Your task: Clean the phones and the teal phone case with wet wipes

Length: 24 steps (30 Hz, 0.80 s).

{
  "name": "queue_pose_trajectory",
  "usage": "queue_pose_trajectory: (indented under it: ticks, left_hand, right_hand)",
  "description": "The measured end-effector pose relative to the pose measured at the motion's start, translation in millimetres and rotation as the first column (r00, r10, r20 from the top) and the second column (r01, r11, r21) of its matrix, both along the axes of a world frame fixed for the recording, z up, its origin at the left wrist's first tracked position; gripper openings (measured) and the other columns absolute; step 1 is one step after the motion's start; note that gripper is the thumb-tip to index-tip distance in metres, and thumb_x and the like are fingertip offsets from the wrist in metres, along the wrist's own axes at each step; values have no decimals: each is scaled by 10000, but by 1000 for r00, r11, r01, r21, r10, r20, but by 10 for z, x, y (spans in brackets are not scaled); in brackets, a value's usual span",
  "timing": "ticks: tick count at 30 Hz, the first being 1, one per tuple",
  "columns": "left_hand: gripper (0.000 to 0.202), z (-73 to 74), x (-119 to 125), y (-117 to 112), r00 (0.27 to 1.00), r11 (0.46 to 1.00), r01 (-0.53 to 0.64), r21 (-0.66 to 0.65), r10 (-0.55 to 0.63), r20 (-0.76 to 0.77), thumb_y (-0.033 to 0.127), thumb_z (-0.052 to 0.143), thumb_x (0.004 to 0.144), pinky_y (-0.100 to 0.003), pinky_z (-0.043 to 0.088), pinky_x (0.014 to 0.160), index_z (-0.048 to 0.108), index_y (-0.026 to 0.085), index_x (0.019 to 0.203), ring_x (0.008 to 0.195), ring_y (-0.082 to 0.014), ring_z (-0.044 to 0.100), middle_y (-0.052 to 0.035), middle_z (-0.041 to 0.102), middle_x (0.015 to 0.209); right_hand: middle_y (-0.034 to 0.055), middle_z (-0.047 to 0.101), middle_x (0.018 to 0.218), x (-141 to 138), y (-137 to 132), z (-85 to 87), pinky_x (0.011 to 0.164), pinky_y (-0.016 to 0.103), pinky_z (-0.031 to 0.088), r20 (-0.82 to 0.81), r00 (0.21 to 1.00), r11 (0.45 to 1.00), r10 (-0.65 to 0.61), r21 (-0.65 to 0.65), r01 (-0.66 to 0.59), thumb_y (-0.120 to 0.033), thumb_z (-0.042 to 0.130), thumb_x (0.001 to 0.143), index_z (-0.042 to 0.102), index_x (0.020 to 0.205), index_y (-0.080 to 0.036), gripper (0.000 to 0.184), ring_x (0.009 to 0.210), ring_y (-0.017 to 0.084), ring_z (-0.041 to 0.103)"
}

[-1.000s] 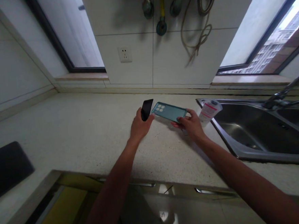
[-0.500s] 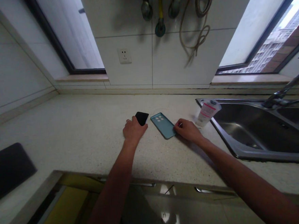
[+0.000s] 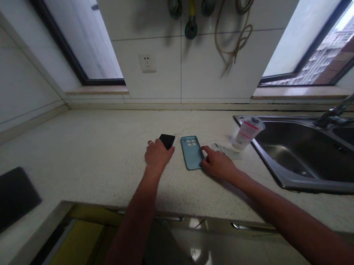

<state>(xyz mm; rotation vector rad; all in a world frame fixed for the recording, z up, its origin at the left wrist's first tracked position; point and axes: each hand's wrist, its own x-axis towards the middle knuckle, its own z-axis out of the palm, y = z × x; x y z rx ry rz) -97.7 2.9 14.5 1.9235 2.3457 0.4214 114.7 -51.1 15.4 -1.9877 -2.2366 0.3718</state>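
since half a second ago the case [image 3: 191, 152] has turned. it lay slanted then, and now it lies straight, with its long side going from 12 to 6 o'clock. the right hand [image 3: 217, 164] has slid from the case's far right side to its near right corner. a flat clear wrapper [image 3: 226, 150] that the hand hid before now shows.

the case is blue-green and lies flat on the pale counter [image 3: 84, 155], near the middle. its camera holes are at the 12 o'clock end. the right hand sits at about 4 o'clock from the case. its fingers are stretched out and loose, and the fingertips [image 3: 205, 150] touch the case's right edge. they do not wrap around it.

the left hand [image 3: 158, 155] is at 9 o'clock from the case, a little apart from it. it lies on top of a black phone [image 3: 167, 141]. only the far end of the phone peeks out at 1 o'clock from the hand. the fingers are bent over the phone. i cannot tell if they hold it tight or just rest on it.

the wrapper lies on the counter at 3 o'clock from the case, just past the right hand. a white tube [image 3: 247, 131] with pink on it stands tilted at 2 o'clock, next to the steel sink [image 3: 302, 152]. a tap [image 3: 339, 109] is at the far side of the sink. a white socket [image 3: 147, 63] is on the wall at 11 o'clock. a black pad [image 3: 8, 198] lies far off at 9 o'clock.
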Motion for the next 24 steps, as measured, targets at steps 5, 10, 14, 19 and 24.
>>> queue_pose_trajectory:
  ticks: [5,10,14,19,24]
  left_hand:
    - [667,2,66,-62,996,999,16,30,-14,-93,573,584,862,-449,484,925,580,42,1264,1158,-383,570,-267,592,1223]
    - [665,-40,134,-109,989,998,31,49,-23,-143,524,552,890,-458,439,977,555,8,1310,1212,-394,509,-287,572,1277]
    - [709,-88,147,-104,990,999,17,47,-11,-140,515,526,903,-464,430,980,510,-20,1369,1228,-404,483,-295,543,1319]
    - [711,-159,155,-77,988,1000,-6,25,9,-157,509,448,936,-504,423,977,465,-12,1419,1264,-419,452,-309,487,1392]
    - [718,-199,167,-100,983,1000,12,22,-8,-184,490,393,962,-524,418,973,420,-35,1450,1281,-422,435,-325,442,1442]
  right_hand:
    - [134,739,951,-82,-58,-3,658,307,402,23,998,998,61,4,-61,-278,444,921,446,1447,-157,540,837,263,691]
    - [156,742,965,-124,-96,6,674,322,428,73,985,987,158,14,-159,-284,421,932,446,1469,-158,552,832,271,698]
    - [159,742,956,-115,-99,10,677,326,441,73,981,983,178,26,-180,-284,402,944,477,1445,-162,522,817,270,695]
    - [155,742,961,-89,-83,-21,675,321,435,95,975,978,200,36,-204,-302,393,952,494,1429,-186,501,830,273,698]
    - [146,739,928,-75,-78,-44,645,304,408,75,971,972,225,57,-229,-309,401,953,507,1423,-180,499,782,253,681]
